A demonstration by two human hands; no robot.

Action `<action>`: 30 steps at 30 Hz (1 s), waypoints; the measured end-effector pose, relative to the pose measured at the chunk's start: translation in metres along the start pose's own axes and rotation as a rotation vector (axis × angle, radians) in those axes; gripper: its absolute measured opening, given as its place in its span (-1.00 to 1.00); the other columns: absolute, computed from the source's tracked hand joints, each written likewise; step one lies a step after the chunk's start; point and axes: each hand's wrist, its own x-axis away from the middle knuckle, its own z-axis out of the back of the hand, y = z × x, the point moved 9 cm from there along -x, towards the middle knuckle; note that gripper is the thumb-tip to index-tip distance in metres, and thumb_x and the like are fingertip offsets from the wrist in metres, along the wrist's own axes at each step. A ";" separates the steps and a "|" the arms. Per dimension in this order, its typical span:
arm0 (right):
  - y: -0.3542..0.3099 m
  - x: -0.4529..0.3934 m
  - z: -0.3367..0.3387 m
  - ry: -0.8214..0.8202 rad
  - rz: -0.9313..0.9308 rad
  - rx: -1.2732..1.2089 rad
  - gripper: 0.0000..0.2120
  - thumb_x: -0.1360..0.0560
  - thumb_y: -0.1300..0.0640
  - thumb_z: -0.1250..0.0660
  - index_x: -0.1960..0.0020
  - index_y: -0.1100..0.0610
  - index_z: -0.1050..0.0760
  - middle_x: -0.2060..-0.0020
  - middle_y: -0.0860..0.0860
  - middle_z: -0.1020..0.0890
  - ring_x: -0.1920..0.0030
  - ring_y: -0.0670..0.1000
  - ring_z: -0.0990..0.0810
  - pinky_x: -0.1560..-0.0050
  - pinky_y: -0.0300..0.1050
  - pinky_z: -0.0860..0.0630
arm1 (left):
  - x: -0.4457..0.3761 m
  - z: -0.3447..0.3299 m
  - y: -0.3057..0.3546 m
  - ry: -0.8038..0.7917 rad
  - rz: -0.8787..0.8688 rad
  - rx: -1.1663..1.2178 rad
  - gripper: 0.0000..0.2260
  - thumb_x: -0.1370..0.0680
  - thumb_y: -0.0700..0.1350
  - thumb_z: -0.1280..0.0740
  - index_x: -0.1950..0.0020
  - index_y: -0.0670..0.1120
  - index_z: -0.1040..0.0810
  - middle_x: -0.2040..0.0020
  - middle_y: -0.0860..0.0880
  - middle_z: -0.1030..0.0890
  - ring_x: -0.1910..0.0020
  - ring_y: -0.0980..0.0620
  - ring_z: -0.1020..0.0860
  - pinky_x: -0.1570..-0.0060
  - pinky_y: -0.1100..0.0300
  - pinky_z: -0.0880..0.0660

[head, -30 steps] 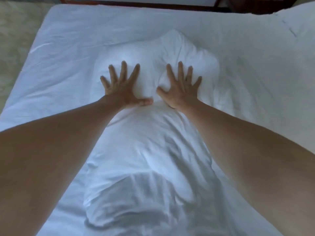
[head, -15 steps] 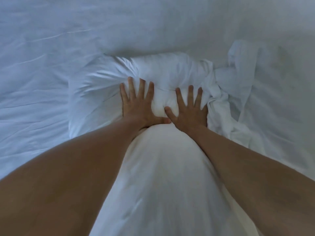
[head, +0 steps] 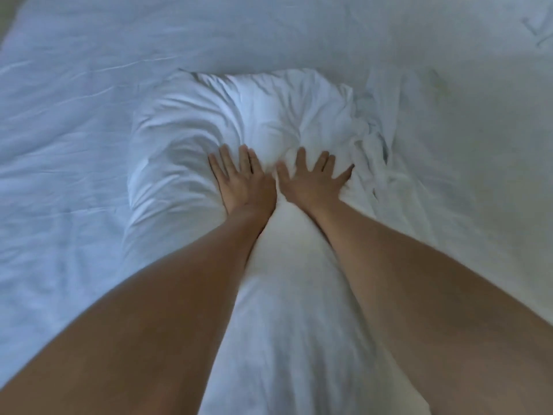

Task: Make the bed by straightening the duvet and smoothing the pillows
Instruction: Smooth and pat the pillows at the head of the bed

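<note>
White bedding (head: 89, 181) fills almost the whole frame, one wrinkled sheet-like surface running off every edge; a thin strip of something tan shows at the extreme upper left corner, too small to identify. Whether this surface is the duvet or a fitted sheet cannot be told.

One pillow (head: 245, 115) lies in the centre of the frame, long axis running from the upper middle down toward the bottom edge. Its far end, in the upper centre, is puffed and deeply creased; its near end is cut off by the bottom of the frame and partly covered by the arms. To the right of the pillow a loose bunch of white fabric (head: 371, 145) is rumpled against it; whether it is the pillowcase's open end or a fold of the bedding is unclear.

Two bare forearms enter from the lower corners and converge on the pillow. The left hand (head: 244, 181) lies palm down on the pillow's centre, its fingers close together and pointing to the top of the frame. The right hand (head: 311, 182) lies palm down just beside it, fingers spread wide, the outermost reaching the bunched fabric. Both press flat on the cloth rather than gripping it. The thumbs nearly meet; the image is slightly soft there.
</note>
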 end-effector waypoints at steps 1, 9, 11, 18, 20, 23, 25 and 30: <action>0.000 0.026 -0.001 0.039 0.004 -0.019 -0.27 -0.55 -0.38 0.21 -0.61 -0.04 0.17 -0.58 0.25 0.11 -0.58 0.22 0.18 -0.41 0.34 0.40 | 0.022 0.003 -0.003 0.005 0.009 0.018 -0.42 -0.65 0.12 0.16 -0.62 -0.11 0.05 -0.63 -0.05 0.03 -0.57 -0.26 0.19 -0.48 -0.27 0.27; 0.062 0.210 -0.024 0.242 0.296 0.089 -0.27 -0.56 -0.37 0.19 -0.62 -0.02 0.06 -0.59 0.19 0.01 -0.59 0.13 0.12 -0.54 0.21 0.23 | 0.228 -0.003 0.006 0.092 -0.051 0.155 -0.41 -0.63 0.14 0.08 -0.61 -0.12 -0.04 -0.62 -0.11 -0.06 -0.58 -0.28 0.08 -0.50 -0.26 0.22; 0.091 0.241 -0.039 0.158 0.277 0.017 -0.23 -0.53 -0.42 0.12 -0.61 -0.06 0.13 -0.60 0.09 0.14 -0.59 0.04 0.23 -0.55 0.20 0.08 | 0.271 -0.011 0.009 0.053 -0.072 0.109 -0.36 -0.62 0.20 0.07 -0.61 -0.10 0.06 -0.63 -0.11 0.03 -0.57 -0.28 0.15 -0.47 -0.29 0.29; 0.145 0.315 -0.070 -0.070 0.175 -0.048 -0.15 -0.47 -0.50 0.12 -0.59 -0.10 0.28 -0.58 0.00 0.30 -0.57 0.05 0.31 -0.54 0.10 0.32 | 0.373 -0.020 -0.001 -0.056 -0.116 -0.005 -0.35 -0.56 0.22 0.15 -0.62 0.03 0.12 -0.63 -0.06 0.14 -0.58 -0.23 0.21 -0.41 -0.39 0.24; 0.155 0.334 -0.075 -0.109 0.139 -0.086 -0.13 -0.44 -0.52 0.11 -0.59 -0.14 0.29 -0.57 -0.05 0.32 -0.55 -0.04 0.37 -0.55 0.13 0.22 | 0.394 -0.017 -0.010 -0.048 -0.140 -0.001 -0.30 -0.52 0.31 0.13 -0.62 0.08 0.08 -0.63 -0.05 0.11 -0.58 -0.22 0.22 -0.43 -0.38 0.23; 0.166 0.356 -0.074 -0.046 0.107 -0.132 -0.13 -0.42 -0.52 0.07 -0.59 -0.16 0.23 -0.58 -0.11 0.28 -0.58 -0.03 0.26 -0.53 0.11 0.05 | 0.409 -0.014 -0.035 -0.045 -0.069 0.032 -0.20 -0.42 0.46 0.07 -0.60 0.18 0.12 -0.63 -0.04 0.17 -0.55 -0.23 0.31 -0.40 -0.41 0.29; 0.169 0.375 -0.068 0.057 0.104 -0.058 -0.14 -0.42 -0.53 0.09 -0.60 -0.16 0.17 -0.59 -0.09 0.23 -0.59 0.09 0.15 -0.52 0.16 0.09 | 0.417 -0.013 -0.054 -0.076 0.024 0.043 -0.16 -0.38 0.53 0.05 -0.58 0.23 0.20 -0.61 -0.04 0.26 -0.53 -0.25 0.37 -0.35 -0.44 0.36; 0.171 0.389 -0.065 0.009 -0.030 0.098 -0.08 -0.31 -0.63 0.21 -0.55 -0.25 0.27 -0.56 0.25 0.22 -0.52 0.38 0.14 -0.43 0.43 0.21 | 0.417 -0.023 -0.109 -0.177 0.334 0.252 -0.13 -0.33 0.60 0.01 -0.52 0.35 0.29 -0.57 0.01 0.39 -0.51 -0.30 0.38 -0.30 -0.53 0.23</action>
